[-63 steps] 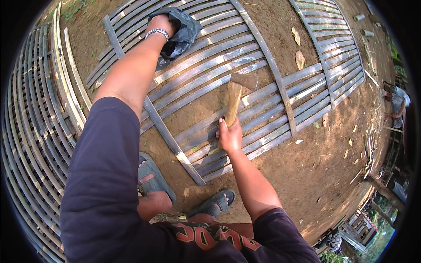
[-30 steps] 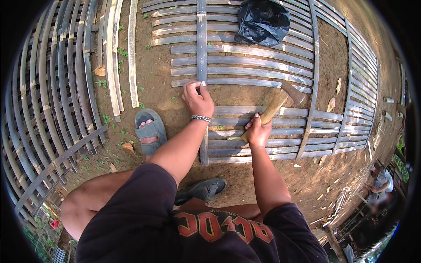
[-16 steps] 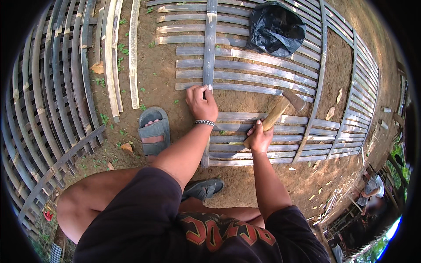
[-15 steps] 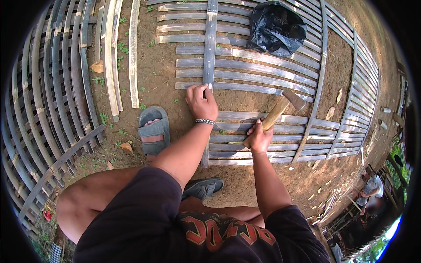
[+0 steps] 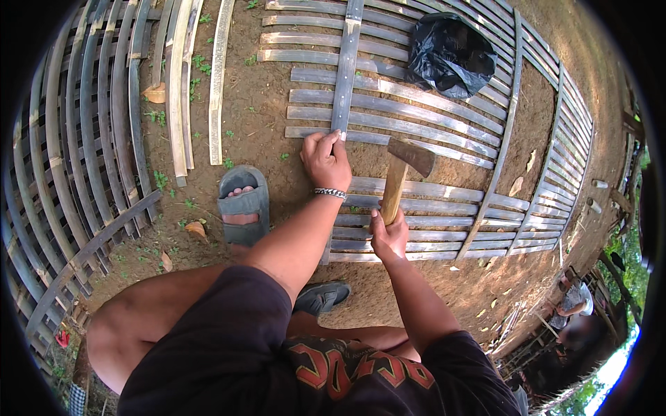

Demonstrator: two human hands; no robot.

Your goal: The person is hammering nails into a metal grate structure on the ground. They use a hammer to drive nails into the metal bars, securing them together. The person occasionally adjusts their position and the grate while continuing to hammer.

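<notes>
My left hand (image 5: 326, 164) is closed, thumb and fingertips pinched together at a dark crosswise bamboo strip (image 5: 344, 80). Anything held between those fingertips is too small or hidden to make out. The strip lies over the slats of a flat bamboo panel (image 5: 423, 125) on the ground. In my right hand (image 5: 390, 237) is a hatchet (image 5: 395, 187), gripped by its wooden handle. Its dark metal head is raised over the panel, to the right of my left fingertips and apart from them.
A black plastic bag (image 5: 451, 55) sits on the panel's far side. Loose bamboo strips (image 5: 220, 90) and another slatted panel (image 5: 94, 132) lie to the left. My sandalled foot (image 5: 244, 204) rests on the soil near my left arm. Another person (image 5: 574, 298) is at the far right.
The hatchet has swung left, its head now closer to my left hand and its handle more upright. My left hand stays pinched at the strip; the whole view has shifted slightly.
</notes>
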